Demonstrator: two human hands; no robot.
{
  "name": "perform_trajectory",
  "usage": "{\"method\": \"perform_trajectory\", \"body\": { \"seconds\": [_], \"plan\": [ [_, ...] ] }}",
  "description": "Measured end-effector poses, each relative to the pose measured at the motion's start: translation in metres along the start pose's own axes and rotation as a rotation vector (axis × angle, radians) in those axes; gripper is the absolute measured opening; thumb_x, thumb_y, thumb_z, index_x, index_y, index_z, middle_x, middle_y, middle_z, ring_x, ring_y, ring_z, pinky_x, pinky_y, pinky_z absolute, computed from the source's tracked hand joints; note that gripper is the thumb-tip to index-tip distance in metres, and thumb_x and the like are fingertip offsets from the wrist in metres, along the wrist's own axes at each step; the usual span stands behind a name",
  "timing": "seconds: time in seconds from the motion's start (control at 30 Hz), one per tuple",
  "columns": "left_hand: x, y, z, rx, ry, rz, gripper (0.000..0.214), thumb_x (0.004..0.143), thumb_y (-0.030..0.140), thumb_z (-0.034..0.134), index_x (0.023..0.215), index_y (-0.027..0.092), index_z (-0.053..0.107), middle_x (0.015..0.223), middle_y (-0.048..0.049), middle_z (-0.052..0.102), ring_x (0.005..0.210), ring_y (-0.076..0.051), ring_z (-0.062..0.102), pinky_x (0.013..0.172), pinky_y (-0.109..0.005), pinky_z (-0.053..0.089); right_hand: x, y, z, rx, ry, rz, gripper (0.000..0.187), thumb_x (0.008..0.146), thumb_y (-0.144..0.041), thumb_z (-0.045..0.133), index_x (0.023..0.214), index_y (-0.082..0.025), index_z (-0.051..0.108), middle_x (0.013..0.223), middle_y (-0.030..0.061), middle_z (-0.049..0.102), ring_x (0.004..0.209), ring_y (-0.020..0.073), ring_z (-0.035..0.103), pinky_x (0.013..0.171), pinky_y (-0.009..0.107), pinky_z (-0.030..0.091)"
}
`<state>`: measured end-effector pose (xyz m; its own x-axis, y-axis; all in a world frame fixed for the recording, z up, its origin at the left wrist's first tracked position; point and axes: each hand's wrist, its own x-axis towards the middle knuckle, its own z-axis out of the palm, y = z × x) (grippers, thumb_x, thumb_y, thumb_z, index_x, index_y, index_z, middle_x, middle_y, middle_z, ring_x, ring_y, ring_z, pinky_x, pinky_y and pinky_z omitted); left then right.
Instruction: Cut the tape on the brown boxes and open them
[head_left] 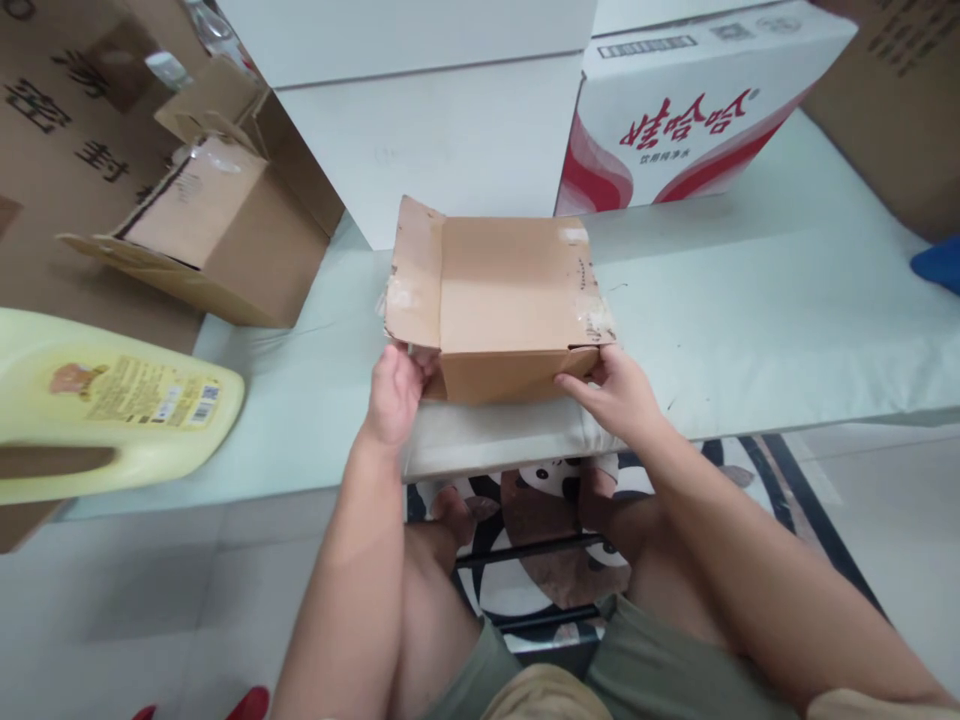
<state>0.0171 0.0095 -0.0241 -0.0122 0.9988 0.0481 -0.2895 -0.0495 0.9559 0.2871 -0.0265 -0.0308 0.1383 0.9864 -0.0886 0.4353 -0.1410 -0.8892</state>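
Two hands meet one cardboard box (517,285); it sits at the middle of the front edge of the tabletop (750,340), its far side near the white boxes; the left hand (397,392) is at its front left corner, thumb raised and fingers partly hidden behind the flap, so I cannot tell whether they pinch; the right hand (611,393) pinches the front right corner, thumb laid on the front face and fingers at the end. The box is a low oblong of smooth tan card, its one raised left flap ragged along the rim; shiny tape scraps cling to both ends.

One open carton (251,240), brown and squarish, stands toward the back left corner; one yellow jug (142,410), smooth plastic with rounded shoulders and a printed label, lies across the left end at the front; along the back edge stand one plain white box (442,150) and, to its right, one printed white box (682,120) with red lettering and curved red bands; one blue object (937,265) shows at the right end. The tabletop wears a pale green, faintly wrinkled covering; below its front edge lies one panda-patterned mat (540,590).
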Motion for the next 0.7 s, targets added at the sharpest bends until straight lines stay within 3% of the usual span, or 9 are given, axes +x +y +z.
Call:
{"method": "perform_trajectory", "body": {
  "seconds": [0.13,0.27,0.4,0.5,0.57,0.63,0.7],
  "plan": [
    [-0.002,-0.005,0.006,0.018,-0.038,0.019,0.073,0.073,0.091,0.057,0.101,0.025,0.069,0.094,-0.0115,0.073,0.122,-0.037,0.068,0.103,-0.049,0.058,-0.002,-0.003,0.005,0.139,-0.032,-0.012,0.042,0.069,-0.056,0.076,0.088,-0.022,0.060,0.090,0.0111,0.072,0.085,0.0277,0.070,0.071,0.044,0.059],
    [0.002,-0.010,0.007,0.014,-0.031,0.038,0.075,0.077,0.091,0.053,0.106,0.024,0.069,0.104,-0.0139,0.072,0.132,-0.038,0.063,0.107,-0.049,0.057,-0.003,-0.003,0.005,0.188,-0.024,-0.035,0.038,0.070,-0.051,0.078,0.087,-0.022,0.062,0.087,0.0090,0.074,0.081,0.0252,0.070,0.069,0.041,0.059],
    [0.009,-0.013,0.003,0.016,0.120,0.168,0.066,0.080,0.085,0.054,0.103,0.024,0.068,0.101,-0.0114,0.073,0.128,-0.036,0.066,0.108,-0.048,0.056,-0.002,0.000,0.003,0.197,-0.003,-0.007,0.041,0.068,-0.054,0.080,0.084,-0.022,0.059,0.081,0.0058,0.070,0.075,0.0229,0.066,0.065,0.038,0.054],
    [0.008,-0.007,-0.004,0.000,0.187,0.129,0.050,0.083,0.069,0.058,0.099,0.023,0.071,0.087,-0.0079,0.075,0.104,-0.031,0.075,0.095,-0.044,0.062,-0.002,0.005,0.000,0.200,0.049,-0.001,0.044,0.071,-0.061,0.077,0.084,-0.023,0.060,0.079,0.0035,0.068,0.075,0.0219,0.063,0.067,0.038,0.053],
    [0.004,0.001,-0.011,-0.019,0.114,0.026,0.041,0.081,0.059,0.060,0.091,0.021,0.073,0.068,-0.0057,0.072,0.070,-0.026,0.074,0.069,-0.039,0.064,-0.001,0.008,-0.002,0.267,0.093,-0.001,0.046,0.078,-0.068,0.070,0.084,-0.023,0.061,0.081,0.0037,0.069,0.078,0.0222,0.065,0.071,0.038,0.054],
    [0.001,0.008,-0.016,-0.027,-0.014,-0.098,0.030,0.073,0.048,0.069,0.082,0.019,0.074,0.050,-0.0020,0.062,0.040,-0.018,0.057,0.042,-0.031,0.050,0.000,0.010,-0.003,0.366,0.118,0.014,0.048,0.082,-0.072,0.063,0.085,-0.024,0.062,0.085,0.0041,0.071,0.083,0.0232,0.069,0.074,0.038,0.056],
    [0.002,0.012,-0.018,-0.016,-0.051,-0.145,0.024,0.063,0.037,0.078,0.077,0.019,0.073,0.045,0.0017,0.056,0.031,-0.014,0.046,0.032,-0.026,0.037,0.002,0.011,-0.002,0.458,0.123,0.039,0.045,0.083,-0.070,0.064,0.091,-0.025,0.064,0.089,0.0041,0.074,0.088,0.0244,0.072,0.076,0.038,0.058]
  ]
}}
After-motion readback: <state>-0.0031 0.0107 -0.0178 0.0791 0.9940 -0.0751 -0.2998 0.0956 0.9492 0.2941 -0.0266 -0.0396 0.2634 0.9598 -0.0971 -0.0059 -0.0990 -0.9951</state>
